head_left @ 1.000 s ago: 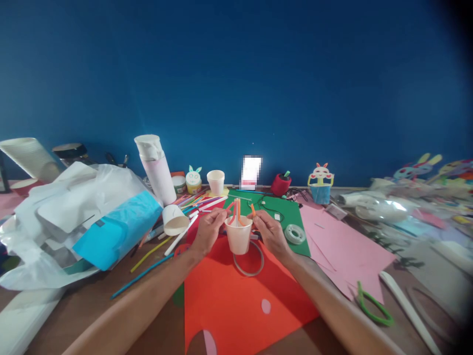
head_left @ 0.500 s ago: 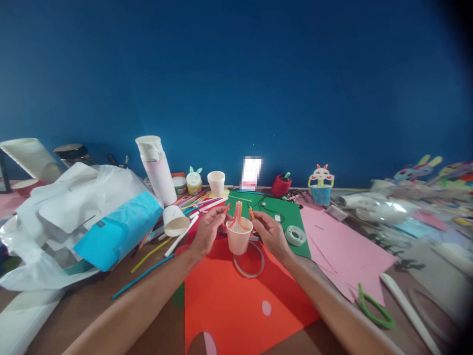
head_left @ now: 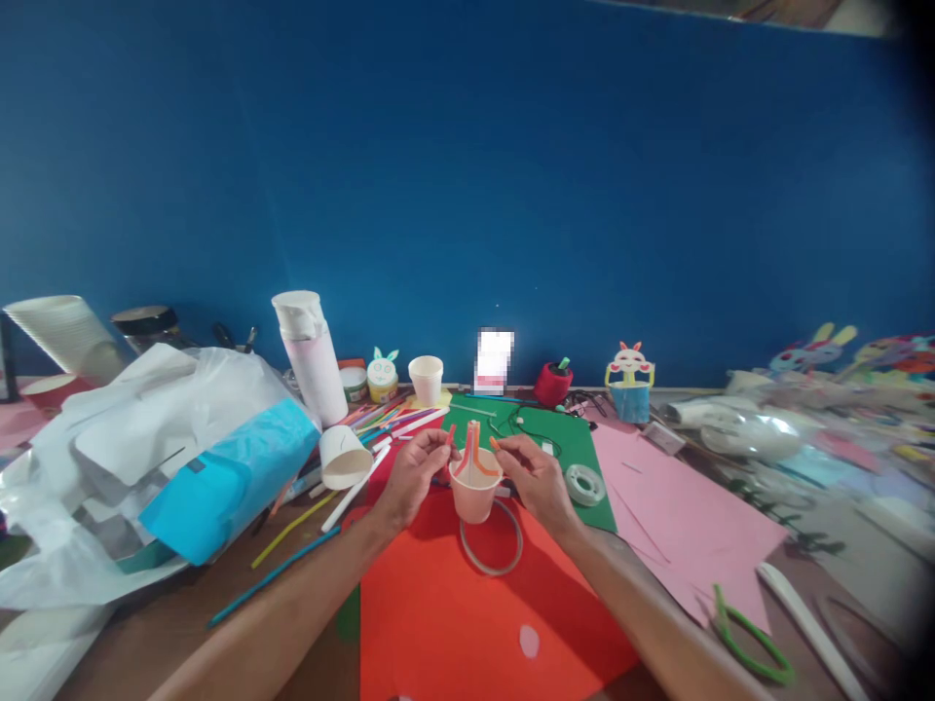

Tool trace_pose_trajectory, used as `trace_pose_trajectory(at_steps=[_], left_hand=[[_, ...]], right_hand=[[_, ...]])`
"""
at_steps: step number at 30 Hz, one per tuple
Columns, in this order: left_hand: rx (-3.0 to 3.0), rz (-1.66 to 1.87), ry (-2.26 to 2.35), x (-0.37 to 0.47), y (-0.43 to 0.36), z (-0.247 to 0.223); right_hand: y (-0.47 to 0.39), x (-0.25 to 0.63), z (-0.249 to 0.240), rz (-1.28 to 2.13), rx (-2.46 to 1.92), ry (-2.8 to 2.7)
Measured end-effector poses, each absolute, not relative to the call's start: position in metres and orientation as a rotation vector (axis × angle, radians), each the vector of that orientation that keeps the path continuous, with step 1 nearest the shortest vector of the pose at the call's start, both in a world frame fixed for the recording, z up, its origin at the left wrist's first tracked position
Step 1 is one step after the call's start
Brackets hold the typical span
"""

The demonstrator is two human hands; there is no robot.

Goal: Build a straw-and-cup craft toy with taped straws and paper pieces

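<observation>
White cup [head_left: 473, 501], orange strips [head_left: 473, 443], red sheet [head_left: 453, 623], blue wall [head_left: 438, 175].

The left forearm [head_left: 292, 596] and right forearm [head_left: 652, 606] are showing bare along their visible length, each tapering toward a narrower wrist [head_left: 395, 514]. The left hand [head_left: 413, 475] and right hand [head_left: 537, 477] are also showing bare, their fingers [head_left: 515, 448] looking slim, finer detail appearing too small to tell.

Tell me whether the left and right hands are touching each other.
Apart. The head view shows a clear gap between the left hand and right hand, with the paper cup there.
</observation>
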State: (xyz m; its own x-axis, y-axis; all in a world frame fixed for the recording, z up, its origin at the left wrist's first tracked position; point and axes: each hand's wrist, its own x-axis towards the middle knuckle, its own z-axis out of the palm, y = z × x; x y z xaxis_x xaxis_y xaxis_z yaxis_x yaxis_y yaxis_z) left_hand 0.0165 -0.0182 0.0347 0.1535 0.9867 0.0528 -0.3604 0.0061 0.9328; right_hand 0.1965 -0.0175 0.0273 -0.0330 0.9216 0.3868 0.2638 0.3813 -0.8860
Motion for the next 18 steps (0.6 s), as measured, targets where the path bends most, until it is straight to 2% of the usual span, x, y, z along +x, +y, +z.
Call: trace_pose_trajectory(at_steps=[18], left_hand=[[1.028, 1.118, 0.729, 0.011, -0.0192, 0.0402]], right_hand=[[-0.0178, 0.1936, 0.0308, 0.881, -1.166, -1.413]])
